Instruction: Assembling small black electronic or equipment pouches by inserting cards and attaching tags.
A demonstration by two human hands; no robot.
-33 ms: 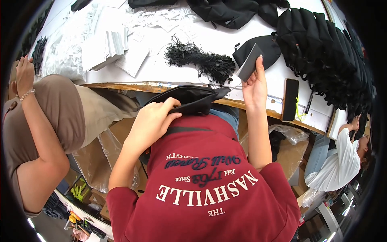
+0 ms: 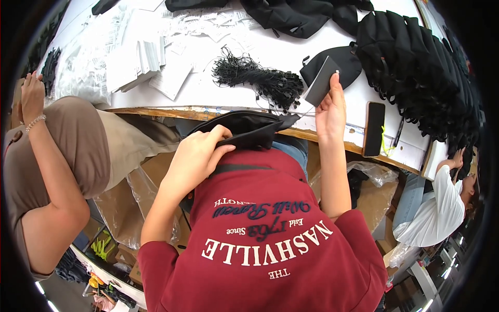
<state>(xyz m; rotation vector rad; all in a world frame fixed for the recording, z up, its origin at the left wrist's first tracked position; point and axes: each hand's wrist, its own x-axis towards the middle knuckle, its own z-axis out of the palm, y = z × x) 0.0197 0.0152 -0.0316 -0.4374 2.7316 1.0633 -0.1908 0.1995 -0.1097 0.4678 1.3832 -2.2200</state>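
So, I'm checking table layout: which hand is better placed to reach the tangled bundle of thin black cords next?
Probably the right hand: it's nearer the bundle, though holding a flat dark-grey rectangular card. The left hand, farther off, grips a black fabric piece.

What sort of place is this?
Probably a garment or accessory finishing workshop, judging by a long row of matching black fabric items, a tangled bundle of thin black cords and a stack of pale cards on the white worktable.
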